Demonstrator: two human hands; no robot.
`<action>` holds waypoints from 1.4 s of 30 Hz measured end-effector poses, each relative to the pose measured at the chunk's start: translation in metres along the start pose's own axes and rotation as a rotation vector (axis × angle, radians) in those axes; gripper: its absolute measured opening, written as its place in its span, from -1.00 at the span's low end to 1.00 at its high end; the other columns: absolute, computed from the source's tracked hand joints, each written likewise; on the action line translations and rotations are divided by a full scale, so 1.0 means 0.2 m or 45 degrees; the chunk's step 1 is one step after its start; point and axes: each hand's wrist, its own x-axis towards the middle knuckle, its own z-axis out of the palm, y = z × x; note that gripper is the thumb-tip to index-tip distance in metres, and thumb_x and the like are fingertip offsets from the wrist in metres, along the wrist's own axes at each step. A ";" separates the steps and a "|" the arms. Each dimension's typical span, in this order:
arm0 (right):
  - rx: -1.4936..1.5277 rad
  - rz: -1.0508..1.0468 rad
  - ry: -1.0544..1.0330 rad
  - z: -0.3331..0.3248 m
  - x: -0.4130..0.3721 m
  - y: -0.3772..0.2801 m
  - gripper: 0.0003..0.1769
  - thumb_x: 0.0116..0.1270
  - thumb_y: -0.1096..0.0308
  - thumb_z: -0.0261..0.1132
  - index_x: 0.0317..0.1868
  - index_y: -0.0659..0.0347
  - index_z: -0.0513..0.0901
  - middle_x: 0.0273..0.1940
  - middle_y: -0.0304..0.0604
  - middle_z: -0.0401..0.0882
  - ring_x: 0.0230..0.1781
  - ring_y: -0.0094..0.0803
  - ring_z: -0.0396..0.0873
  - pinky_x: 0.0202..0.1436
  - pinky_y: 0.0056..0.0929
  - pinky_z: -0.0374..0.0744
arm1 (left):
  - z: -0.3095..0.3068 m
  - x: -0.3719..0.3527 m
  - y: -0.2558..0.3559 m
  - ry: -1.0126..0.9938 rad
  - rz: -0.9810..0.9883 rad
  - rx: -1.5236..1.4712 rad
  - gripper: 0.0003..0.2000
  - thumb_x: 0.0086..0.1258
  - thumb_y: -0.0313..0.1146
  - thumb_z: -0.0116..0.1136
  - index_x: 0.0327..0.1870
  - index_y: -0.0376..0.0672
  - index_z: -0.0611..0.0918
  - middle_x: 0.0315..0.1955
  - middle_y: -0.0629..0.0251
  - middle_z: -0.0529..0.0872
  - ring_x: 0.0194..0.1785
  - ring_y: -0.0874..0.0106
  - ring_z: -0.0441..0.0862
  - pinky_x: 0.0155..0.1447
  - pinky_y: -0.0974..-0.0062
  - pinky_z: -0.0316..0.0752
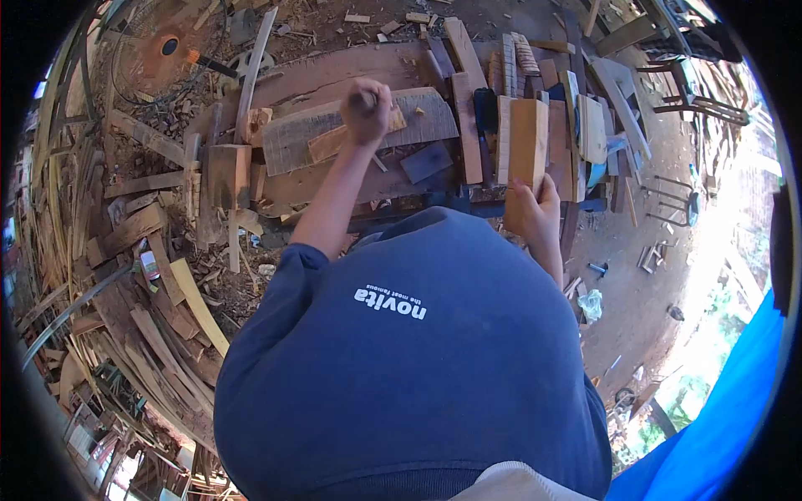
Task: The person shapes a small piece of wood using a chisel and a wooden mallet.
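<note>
**2 hands at work over a cluttered wood bench**

Looks down past a blue shirt. Shows the left hand raised above the rough plank workbench, curled into a tight fist around a small dark object too hidden to name. Shows the right hand clamped on the lower end of a pale rectangular wooden block, held upright at the bench's near edge, beside other cut boards.

Probably best done by bracing the block hard against the bench and keeping the gripping fingers low, clear of any blow.

For containers, shows only 1 small can-like container in the scrap pile on the left, contents hidden.
</note>
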 end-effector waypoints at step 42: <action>-1.005 0.093 -0.980 0.58 0.26 0.30 -0.51 0.26 -0.01 0.33 0.03 0.15 0.50 -0.09 0.19 0.67 0.00 0.14 0.63 0.04 -0.04 0.57 | 0.06 0.28 -0.16 0.347 -0.224 -0.080 -0.84 0.33 -0.61 0.13 -0.25 -0.16 0.41 -0.59 0.32 0.54 -0.58 0.51 0.53 -0.48 0.55 0.48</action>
